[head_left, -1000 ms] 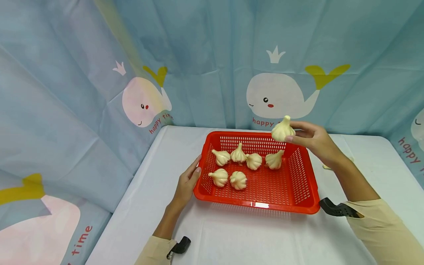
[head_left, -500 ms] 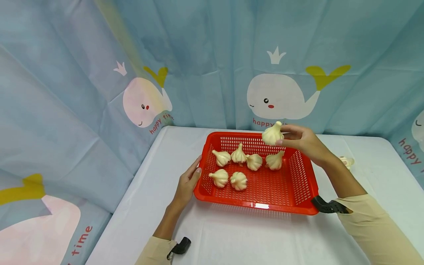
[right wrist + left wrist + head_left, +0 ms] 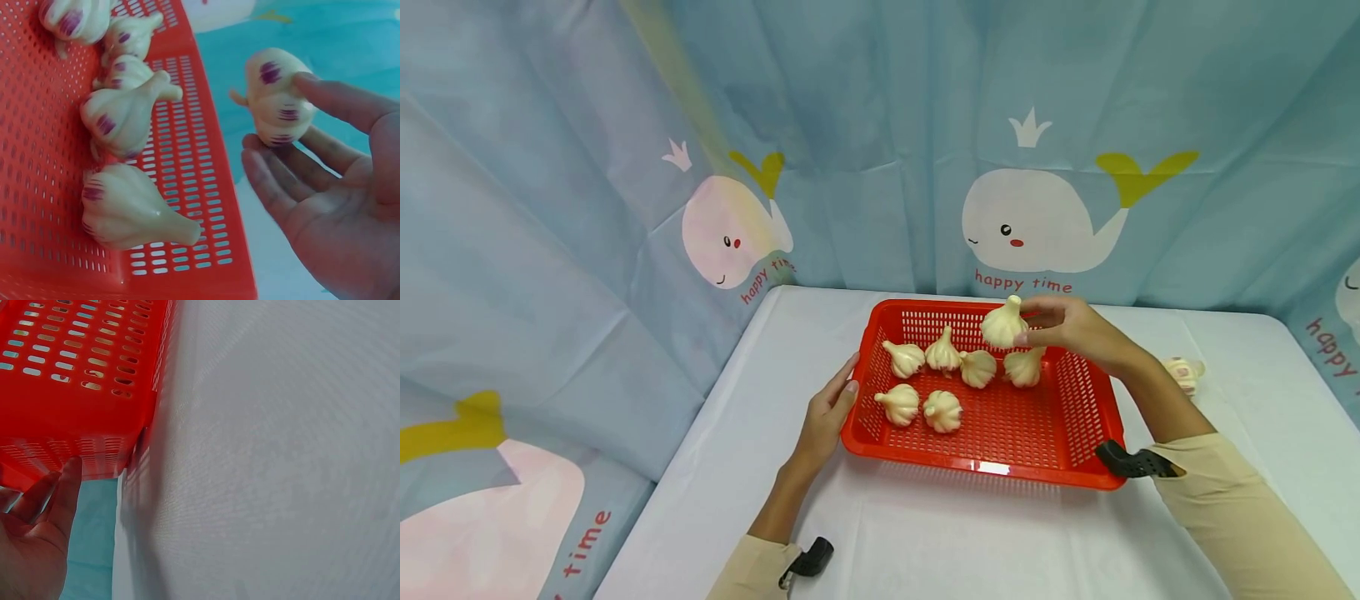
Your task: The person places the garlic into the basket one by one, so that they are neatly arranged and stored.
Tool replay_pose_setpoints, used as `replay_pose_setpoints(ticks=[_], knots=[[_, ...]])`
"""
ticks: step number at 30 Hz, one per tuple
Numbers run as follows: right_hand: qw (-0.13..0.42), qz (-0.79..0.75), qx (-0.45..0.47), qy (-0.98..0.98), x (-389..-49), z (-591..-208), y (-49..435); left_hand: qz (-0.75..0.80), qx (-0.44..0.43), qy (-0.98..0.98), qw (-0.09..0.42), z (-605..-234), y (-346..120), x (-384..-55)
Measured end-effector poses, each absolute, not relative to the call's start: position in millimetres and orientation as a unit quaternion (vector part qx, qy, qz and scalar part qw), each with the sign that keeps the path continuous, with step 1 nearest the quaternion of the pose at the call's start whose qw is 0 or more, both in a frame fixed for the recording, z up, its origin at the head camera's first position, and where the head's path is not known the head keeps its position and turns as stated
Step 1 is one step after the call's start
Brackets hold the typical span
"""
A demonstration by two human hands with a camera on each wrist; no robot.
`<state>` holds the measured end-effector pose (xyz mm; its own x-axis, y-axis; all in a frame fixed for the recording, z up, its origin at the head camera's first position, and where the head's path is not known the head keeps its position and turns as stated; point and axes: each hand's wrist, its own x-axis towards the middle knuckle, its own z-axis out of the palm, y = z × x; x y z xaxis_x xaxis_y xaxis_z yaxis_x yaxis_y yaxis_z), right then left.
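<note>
My right hand pinches a garlic bulb over the back rim of a red plastic basket. In the right wrist view, thumb and fingertips hold this garlic bulb, pale with purple streaks, just outside the basket wall. Several more garlic bulbs lie in the basket, among them a front-left bulb and a bulb at the back beneath the held one. At the basket's left side, my left hand touches the wall; the left wrist view shows its fingers fairly straight against it.
Another garlic bulb lies on the white tablecloth, right of the basket and behind the right forearm. A blue whale-print curtain hangs behind and to the left. Black straps sit on both wrists.
My right hand has moved left and slightly down with its garlic bulb, uncovering the bulb on the tablecloth. The left hand and the basket stay practically in place.
</note>
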<state>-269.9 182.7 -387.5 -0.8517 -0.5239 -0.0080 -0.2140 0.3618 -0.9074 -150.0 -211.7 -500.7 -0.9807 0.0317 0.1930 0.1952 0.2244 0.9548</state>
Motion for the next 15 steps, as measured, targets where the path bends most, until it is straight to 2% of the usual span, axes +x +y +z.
replay_pose_setpoints(ticks=[15], knots=[[0.225, -0.457, -0.233, 0.829, -273.7, -393.5, 177.1, -0.626, -0.071, -0.774, 0.063, -499.0, -210.2, -149.2]])
